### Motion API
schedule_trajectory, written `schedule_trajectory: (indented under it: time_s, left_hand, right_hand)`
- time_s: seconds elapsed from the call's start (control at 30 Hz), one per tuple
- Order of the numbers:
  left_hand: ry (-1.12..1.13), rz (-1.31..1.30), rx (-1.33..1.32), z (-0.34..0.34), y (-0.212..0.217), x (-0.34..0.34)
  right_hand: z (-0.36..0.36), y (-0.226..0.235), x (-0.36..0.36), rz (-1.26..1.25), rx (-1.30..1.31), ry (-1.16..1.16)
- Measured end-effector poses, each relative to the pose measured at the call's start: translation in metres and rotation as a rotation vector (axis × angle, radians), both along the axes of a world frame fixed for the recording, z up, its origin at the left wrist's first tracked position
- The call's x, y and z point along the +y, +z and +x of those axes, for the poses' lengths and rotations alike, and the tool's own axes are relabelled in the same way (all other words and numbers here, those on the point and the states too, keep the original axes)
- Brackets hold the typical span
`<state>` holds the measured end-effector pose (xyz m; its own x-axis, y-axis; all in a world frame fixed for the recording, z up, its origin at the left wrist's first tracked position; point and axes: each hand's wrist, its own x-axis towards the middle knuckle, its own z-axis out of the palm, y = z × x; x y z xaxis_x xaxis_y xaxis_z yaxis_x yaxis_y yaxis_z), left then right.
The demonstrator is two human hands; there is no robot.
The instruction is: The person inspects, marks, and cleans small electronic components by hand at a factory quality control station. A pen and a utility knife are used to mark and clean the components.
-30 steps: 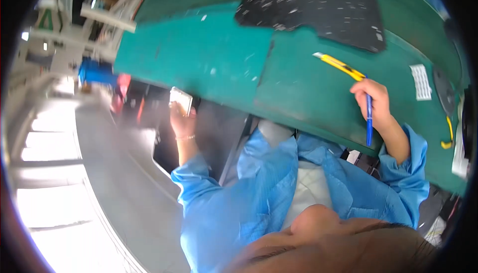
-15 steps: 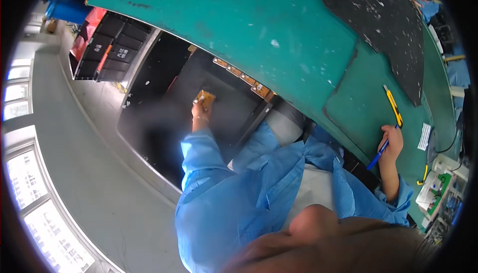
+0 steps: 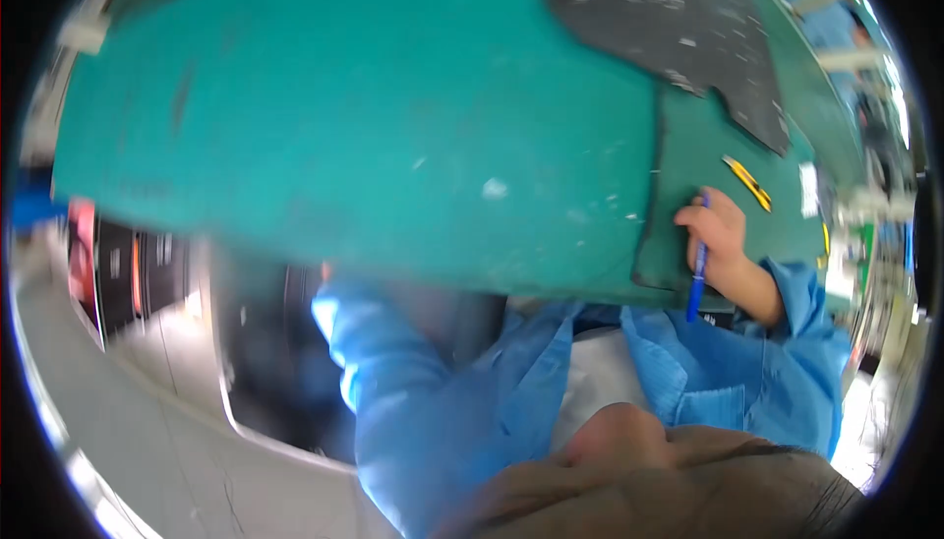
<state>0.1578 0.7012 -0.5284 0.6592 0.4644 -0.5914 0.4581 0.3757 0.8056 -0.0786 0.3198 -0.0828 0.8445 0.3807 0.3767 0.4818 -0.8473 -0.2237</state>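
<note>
My right hand (image 3: 726, 240) is closed around a blue pen (image 3: 697, 281), over the right part of the green table mat (image 3: 393, 165). The pen points down toward the table's near edge. A yellow utility knife (image 3: 749, 185) lies on the mat just beyond that hand. My left arm, in a blue sleeve (image 3: 379, 342), reaches to the near table edge at the left. Only a sliver of my left hand (image 3: 327, 270) shows there; its fingers and anything in them are hidden.
A dark grey worn sheet (image 3: 678, 28) lies on the mat at the far right. Black crates (image 3: 147, 269) stand on the floor at the left. A blurred black container (image 3: 285, 382) is below the table's near edge. A white label (image 3: 808, 190) lies at the right.
The view has swung, so the table fills more of it. My left hand, which held a small yellow-brown circuit board over the black container, is now mostly hidden. My right hand still holds the pen.
</note>
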Motion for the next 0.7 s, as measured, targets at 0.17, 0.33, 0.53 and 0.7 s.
schedule_trajectory:
  time_s: [0.17,0.33,0.53,0.7]
  left_hand:
    - [-0.384,0.065,0.028,0.034,0.030,-0.110]
    - [-0.567,0.253,0.059,0.024,0.021,-0.106]
    - [-0.667,0.565,0.180,-0.053,-0.011,-0.012]
    - [-0.787,0.863,0.248,-0.140,-0.011,0.062]
  right_hand:
    - [-0.002,0.000,-0.002,-0.011,0.043,-0.015]
    - [-0.012,0.008,-0.003,0.019,0.031,-0.013]
    - [-0.007,0.001,-0.004,-0.004,0.051,0.009]
    - [-0.015,-0.001,-0.010,0.036,-0.014,-0.019]
